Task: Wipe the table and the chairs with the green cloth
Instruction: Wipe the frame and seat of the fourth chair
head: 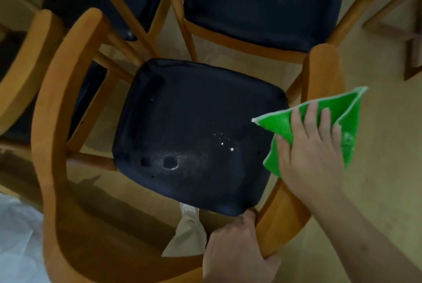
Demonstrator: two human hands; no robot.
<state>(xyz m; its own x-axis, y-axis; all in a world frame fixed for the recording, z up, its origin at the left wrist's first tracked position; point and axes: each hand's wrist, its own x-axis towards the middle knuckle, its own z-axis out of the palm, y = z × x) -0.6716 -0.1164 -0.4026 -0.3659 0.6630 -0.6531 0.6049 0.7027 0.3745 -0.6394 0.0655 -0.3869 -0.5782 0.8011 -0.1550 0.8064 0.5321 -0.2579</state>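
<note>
Far left I see neighbouring chair [25,61], wooden back only. Centre: near chair [57,122], curved wooden back, black seat [191,132] with white specks and wet smudges. My left hand [237,253] grips wooden backrest at bottom, fingers curled round it. Behind, another chair [262,8] with black seat. Right: my right hand [312,152] lies flat on green cloth [285,129], fingers [296,120] straight, slightly spread, cloth under them at seat's right edge, corners sticking out.

Pale tan smooth floor [376,168] throughout, dimly lit. A dark wooden frame [408,38] stands at the floor's upper right edge. White translucent plastic sheeting [16,237] lies at the lower left corner.
</note>
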